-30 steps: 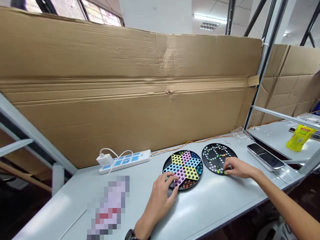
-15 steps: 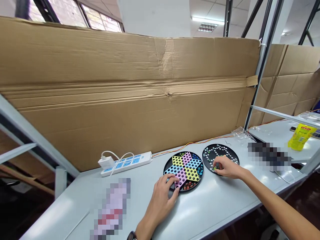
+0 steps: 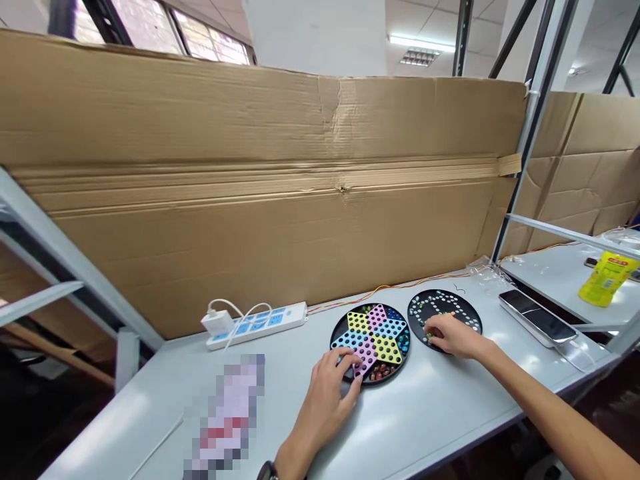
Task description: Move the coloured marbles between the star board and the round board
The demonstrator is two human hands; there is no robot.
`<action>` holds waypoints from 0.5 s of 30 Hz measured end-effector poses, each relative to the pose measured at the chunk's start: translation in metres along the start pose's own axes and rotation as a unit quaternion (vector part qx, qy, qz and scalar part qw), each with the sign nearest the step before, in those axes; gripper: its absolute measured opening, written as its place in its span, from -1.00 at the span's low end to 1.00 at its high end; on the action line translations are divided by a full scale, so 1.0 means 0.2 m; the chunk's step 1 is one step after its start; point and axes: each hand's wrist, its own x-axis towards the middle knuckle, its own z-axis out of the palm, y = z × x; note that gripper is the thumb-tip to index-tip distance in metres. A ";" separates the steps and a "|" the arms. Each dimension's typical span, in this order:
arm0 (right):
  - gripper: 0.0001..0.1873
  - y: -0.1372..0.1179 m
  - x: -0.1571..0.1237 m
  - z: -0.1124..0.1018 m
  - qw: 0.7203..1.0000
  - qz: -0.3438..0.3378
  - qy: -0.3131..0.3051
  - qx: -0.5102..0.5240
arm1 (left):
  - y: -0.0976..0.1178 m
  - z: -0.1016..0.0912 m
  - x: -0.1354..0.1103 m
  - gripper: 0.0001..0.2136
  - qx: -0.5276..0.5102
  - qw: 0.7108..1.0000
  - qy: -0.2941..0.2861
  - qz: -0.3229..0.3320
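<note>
A round black Chinese checkers board (image 3: 333, 333) lies on the table, with a star of pink, yellow and blue triangles full of holes. Red, blue and green marbles sit in the pockets around the star. My left hand (image 3: 327, 393) rests on its near-left edge, thumb and fingers apart, fingertips over a pink triangle. Just to the right is a round black tray (image 3: 470, 311) with whitish dots. Over that tray my right hand (image 3: 450, 335) is closed in a pinch, fingertips low among small green marbles (image 3: 431, 337). Whatever is between those fingertips is hidden.
A white power strip (image 3: 280, 319) with a plugged-in charger (image 3: 218, 323) stands at the back left. A phone (image 3: 540, 317) lies on a white box at right. Cardboard (image 3: 250, 253) walls the back. A blurred-out item (image 3: 227, 413) lies front left; a yellow pouch (image 3: 605, 280) stands far right.
The view has shifted slightly. My right fingers have drawn closer together and lower over the tray. My left hand stays on the board.
</note>
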 end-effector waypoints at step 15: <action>-0.82 -0.49 0.81 0.29 0.984 -0.015 0.114 0.132 | 0.02 -0.02 -0.01 -0.78 0.016 1.000 0.011 -0.001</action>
